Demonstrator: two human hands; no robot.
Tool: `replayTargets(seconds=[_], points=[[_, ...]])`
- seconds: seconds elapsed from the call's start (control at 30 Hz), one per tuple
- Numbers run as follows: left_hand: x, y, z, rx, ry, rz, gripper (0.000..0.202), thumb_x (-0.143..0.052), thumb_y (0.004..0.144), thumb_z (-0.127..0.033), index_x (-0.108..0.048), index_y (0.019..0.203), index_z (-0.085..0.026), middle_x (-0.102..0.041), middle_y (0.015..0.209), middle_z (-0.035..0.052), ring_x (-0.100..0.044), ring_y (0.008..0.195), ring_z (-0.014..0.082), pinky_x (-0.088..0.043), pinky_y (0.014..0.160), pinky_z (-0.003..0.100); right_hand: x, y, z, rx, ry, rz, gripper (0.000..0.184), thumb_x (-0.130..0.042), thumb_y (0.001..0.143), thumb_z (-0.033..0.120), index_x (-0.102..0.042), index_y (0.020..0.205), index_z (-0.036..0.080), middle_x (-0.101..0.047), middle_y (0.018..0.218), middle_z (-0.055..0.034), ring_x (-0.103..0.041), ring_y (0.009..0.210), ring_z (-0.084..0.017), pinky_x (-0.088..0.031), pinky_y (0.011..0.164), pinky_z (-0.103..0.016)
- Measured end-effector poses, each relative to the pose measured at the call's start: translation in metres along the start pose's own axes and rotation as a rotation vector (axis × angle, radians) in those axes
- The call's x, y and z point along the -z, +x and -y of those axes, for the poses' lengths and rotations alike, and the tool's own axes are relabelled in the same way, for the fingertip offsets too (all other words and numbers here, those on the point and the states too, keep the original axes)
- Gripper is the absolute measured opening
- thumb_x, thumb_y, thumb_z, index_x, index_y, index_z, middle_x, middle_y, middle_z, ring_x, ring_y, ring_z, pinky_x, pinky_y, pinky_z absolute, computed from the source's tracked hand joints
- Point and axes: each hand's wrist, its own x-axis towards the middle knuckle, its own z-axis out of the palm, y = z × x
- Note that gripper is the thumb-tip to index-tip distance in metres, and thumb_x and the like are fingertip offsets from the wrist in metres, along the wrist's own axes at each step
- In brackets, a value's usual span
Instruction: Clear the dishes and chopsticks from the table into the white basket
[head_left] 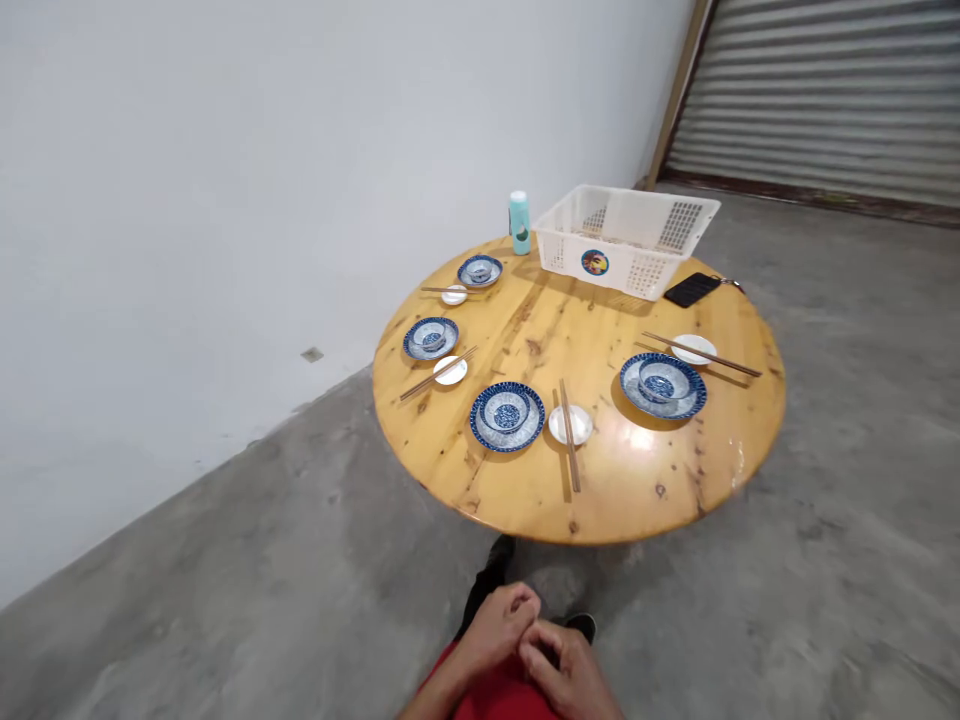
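Observation:
My left hand [496, 626] and my right hand [566, 672] meet low in the view, in front of my red shirt, well short of the table. Both have curled fingers pressed against each other, and nothing shows in them. Ahead stands a round wooden table [637, 480] with several place settings. Each setting has a blue patterned bowl on a blue plate [508, 416], a small white dish [570, 424] and a pair of brown chopsticks [569, 433]. The nearest setting lies at the table's front edge, straight beyond my hands.
A white plastic basket [625, 238] sits at the table's far side, with a teal bottle [519, 222] to its left and a black flat object [691, 289] to its right. A white wall runs along the left. A metal roller door [825, 90] stands at the back right. The floor is grey concrete.

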Motion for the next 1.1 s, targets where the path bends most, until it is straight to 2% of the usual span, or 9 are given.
replayTargets(seconds=[0.1, 0.27, 0.43, 0.53, 0.7, 0.87, 0.97, 1.1], points=[[0.0, -0.012, 0.018, 0.07, -0.051, -0.026, 0.033, -0.043, 0.083, -0.043, -0.06, 0.079, -0.015, -0.056, 0.068, -0.0003, -0.048, 0.064, 0.0119, -0.036, 0.058, 0.022, -0.01, 0.0, -0.009, -0.036, 0.02, -0.001, 0.023, -0.047, 0.086, 0.031, -0.057, 0.071, 0.017, -0.058, 0.065, -0.0004, -0.052, 0.063, -0.013, -0.037, 0.061, -0.022], [0.017, -0.007, 0.014, 0.037, -0.104, 0.045, 0.024, -0.044, 0.081, -0.037, -0.057, 0.08, -0.017, -0.061, 0.07, 0.0005, -0.056, 0.064, 0.0137, -0.04, 0.061, 0.024, -0.023, 0.002, -0.023, -0.078, 0.035, -0.103, 0.03, -0.046, 0.088, 0.043, -0.056, 0.071, 0.019, -0.057, 0.064, -0.0021, -0.052, 0.06, -0.016, -0.039, 0.059, -0.025], [0.063, 0.004, 0.006, -0.082, -0.012, 0.051, 0.021, -0.043, 0.08, -0.032, -0.06, 0.08, -0.018, -0.065, 0.073, 0.0014, -0.058, 0.067, 0.015, -0.04, 0.063, 0.024, -0.05, 0.033, -0.005, -0.094, -0.026, -0.257, 0.04, -0.043, 0.088, 0.054, -0.056, 0.072, 0.02, -0.055, 0.061, -0.0024, -0.051, 0.058, -0.017, -0.04, 0.056, -0.027], [0.101, 0.002, 0.014, -0.135, 0.044, -0.002, 0.023, -0.043, 0.08, -0.032, -0.061, 0.079, -0.018, -0.065, 0.075, 0.0017, -0.056, 0.07, 0.0149, -0.038, 0.062, 0.024, -0.075, 0.063, 0.017, -0.073, -0.064, -0.28, 0.043, -0.041, 0.089, 0.056, -0.057, 0.072, 0.02, -0.057, 0.063, -0.0027, -0.053, 0.06, -0.017, -0.041, 0.057, -0.026], [0.172, -0.011, 0.059, -0.096, -0.117, -0.074, 0.028, -0.04, 0.082, -0.036, -0.06, 0.085, -0.016, -0.066, 0.075, 0.0022, -0.058, 0.07, 0.0149, -0.042, 0.066, 0.024, -0.125, 0.119, 0.051, -0.057, -0.121, -0.207, 0.035, -0.044, 0.09, 0.046, -0.062, 0.078, 0.018, -0.059, 0.065, -0.0022, -0.055, 0.062, -0.016, -0.04, 0.058, -0.024], [0.238, -0.043, 0.11, -0.05, -0.185, -0.266, 0.031, -0.039, 0.084, -0.041, -0.058, 0.081, -0.018, -0.064, 0.077, 0.0018, -0.059, 0.072, 0.0147, -0.045, 0.069, 0.024, -0.178, 0.175, 0.083, 0.016, -0.227, -0.048, 0.026, -0.045, 0.088, 0.032, -0.064, 0.077, 0.017, -0.062, 0.067, -0.0017, -0.056, 0.062, -0.014, -0.039, 0.06, -0.022], [0.262, -0.064, 0.135, -0.016, -0.238, -0.374, 0.035, -0.038, 0.086, -0.047, -0.058, 0.083, -0.019, -0.064, 0.078, 0.0021, -0.061, 0.075, 0.0159, -0.046, 0.071, 0.025, -0.205, 0.202, 0.096, 0.098, -0.323, 0.058, 0.023, -0.045, 0.086, 0.025, -0.066, 0.078, 0.018, -0.065, 0.07, -0.0013, -0.058, 0.065, -0.013, -0.039, 0.063, -0.022], [0.28, -0.078, 0.159, 0.076, -0.318, -0.433, 0.041, -0.037, 0.085, -0.052, -0.059, 0.089, -0.018, -0.065, 0.08, 0.0035, -0.063, 0.077, 0.0185, -0.048, 0.07, 0.028, -0.229, 0.23, 0.103, 0.159, -0.45, 0.17, 0.021, -0.047, 0.083, 0.019, -0.068, 0.078, 0.019, -0.068, 0.074, -0.0008, -0.058, 0.066, -0.012, -0.037, 0.063, -0.021]])
